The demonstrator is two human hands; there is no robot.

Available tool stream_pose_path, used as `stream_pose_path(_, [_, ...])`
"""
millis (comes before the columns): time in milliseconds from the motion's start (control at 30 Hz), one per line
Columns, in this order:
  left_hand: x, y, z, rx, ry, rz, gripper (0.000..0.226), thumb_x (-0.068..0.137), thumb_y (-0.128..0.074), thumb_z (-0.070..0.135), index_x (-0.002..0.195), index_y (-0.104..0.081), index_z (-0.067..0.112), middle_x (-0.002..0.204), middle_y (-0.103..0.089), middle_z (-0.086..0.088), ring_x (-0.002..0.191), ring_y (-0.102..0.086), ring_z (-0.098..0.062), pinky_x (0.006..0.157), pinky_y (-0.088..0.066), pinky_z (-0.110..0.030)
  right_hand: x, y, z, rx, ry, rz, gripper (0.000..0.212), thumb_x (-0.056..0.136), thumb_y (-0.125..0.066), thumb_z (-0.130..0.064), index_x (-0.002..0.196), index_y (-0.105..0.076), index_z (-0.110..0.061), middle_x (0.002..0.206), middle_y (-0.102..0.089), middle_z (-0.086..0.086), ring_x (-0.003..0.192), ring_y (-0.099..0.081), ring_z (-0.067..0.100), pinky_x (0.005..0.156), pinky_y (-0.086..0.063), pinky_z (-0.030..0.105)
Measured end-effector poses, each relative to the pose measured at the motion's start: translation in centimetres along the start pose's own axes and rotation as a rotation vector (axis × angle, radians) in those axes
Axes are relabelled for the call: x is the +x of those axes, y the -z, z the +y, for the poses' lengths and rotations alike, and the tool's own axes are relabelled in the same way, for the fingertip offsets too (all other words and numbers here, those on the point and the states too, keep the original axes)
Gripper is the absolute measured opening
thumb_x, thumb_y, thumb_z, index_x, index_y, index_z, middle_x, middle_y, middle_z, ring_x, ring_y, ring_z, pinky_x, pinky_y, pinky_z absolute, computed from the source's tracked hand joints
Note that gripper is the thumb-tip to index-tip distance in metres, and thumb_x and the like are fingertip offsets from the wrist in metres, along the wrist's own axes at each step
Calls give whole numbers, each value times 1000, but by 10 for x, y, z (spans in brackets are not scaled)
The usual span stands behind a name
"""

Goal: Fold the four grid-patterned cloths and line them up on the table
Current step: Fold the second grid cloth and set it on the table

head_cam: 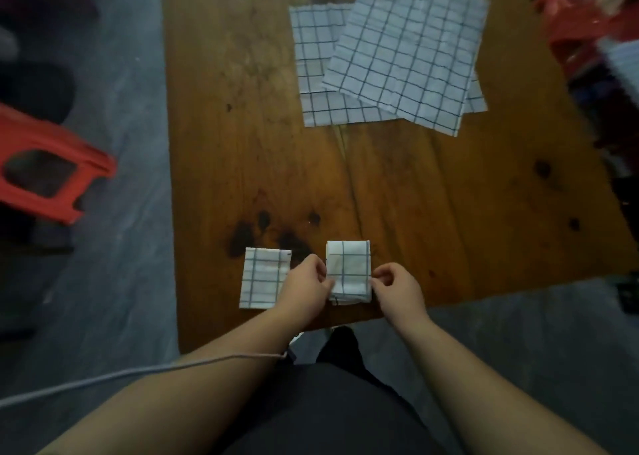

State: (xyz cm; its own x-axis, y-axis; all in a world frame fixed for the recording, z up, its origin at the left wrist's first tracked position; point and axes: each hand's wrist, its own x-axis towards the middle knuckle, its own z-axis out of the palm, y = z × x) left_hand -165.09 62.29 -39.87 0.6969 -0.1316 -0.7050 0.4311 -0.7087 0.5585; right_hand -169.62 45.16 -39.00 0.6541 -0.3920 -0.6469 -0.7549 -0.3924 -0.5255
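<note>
We pinch the second folded cloth [348, 268] between left hand [306, 288] and right hand [397, 290]; it should land square, just right of the first folded cloth [262, 276].

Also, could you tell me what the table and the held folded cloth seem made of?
Table: apparently wood, glossy brown, with grain lines and dark knots. Folded cloth: likely thin woven fabric, matte white with dark grid; soft layers show at its near edge.
</note>
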Motion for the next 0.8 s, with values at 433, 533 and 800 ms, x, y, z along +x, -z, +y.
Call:
stream_pose_path(433, [-20, -29, 27, 164, 80, 182, 27, 92, -69, 35, 109, -49, 30, 101, -58, 10, 93, -61, -12, 83, -59, -39, 17, 31, 2, -203, 199, -185, 14, 97, -62, -23, 106, -56, -32, 98, -61, -10, 88, -60, 7, 73, -57, 28])
stream_pose_path(533, [-34, -17, 27, 236, 49, 229, 34, 94, -67, 36, 122, -48, 28, 112, -56, 7, 102, -58, -15, 86, -55, -36, 11, 37, -8, -307, 302, -169, 18, 97, -59, -26, 114, -57, -32, 104, -60, -12, 91, -59, 7, 75, -58, 31])
stream_pose_path(800, [-91, 63, -1, 421, -69, 518, 47, 99, -53, 37, 143, -47, 21, 140, -55, 0, 129, -50, -19, 104, -44, -35, -36, 9, -91, -593, 782, -175, 44, 99, -52, -35, 142, -47, -28, 142, -52, -8, 132, -45, 13, 108, -46, 37])
